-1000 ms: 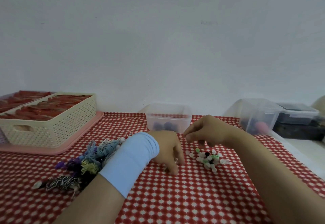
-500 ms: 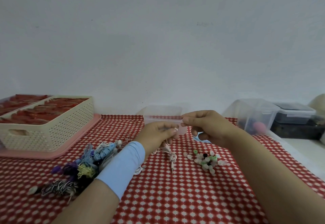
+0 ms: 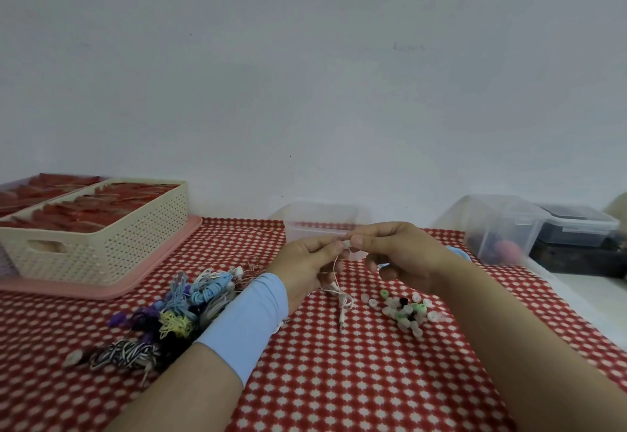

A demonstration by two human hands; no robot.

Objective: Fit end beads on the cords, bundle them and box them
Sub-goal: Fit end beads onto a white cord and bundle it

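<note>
A thin white cord (image 3: pixel 335 270) is held up above the table between both hands, near the middle of the view. Its lower part hangs down and ends in a loose coil on the red-and-white patterned tablecloth (image 3: pixel 339 384). The left hand (image 3: pixel 305 267) pinches the cord's upper end with curled fingers, and the right hand (image 3: pixel 402 255) pinches a small whitish end bead (image 3: pixel 346 244) against that end. The bead is mostly covered by the fingertips, so whether it is seated on the cord cannot be told. Just below the right hand lies a small heap of loose white, green and black beads (image 3: pixel 405 309) on the cloth. A light blue cuff (image 3: pixel 247 321) on the left forearm hides part of a pile of bundled cords in blue, purple, yellow and black-and-white (image 3: pixel 173 306) to its left. Behind the hands stands a clear plastic box (image 3: pixel 320 216), its lower front hidden by them and its contents not readable. At far left a cream perforated basket (image 3: pixel 112 241) filled with red items sits on a pink tray (image 3: pixel 159 274), cut off by the frame edge. At right are a tilted clear tub (image 3: pixel 502 224) holding blurred dark and pink shapes and a dark lidded container (image 3: pixel 576 224).
</note>
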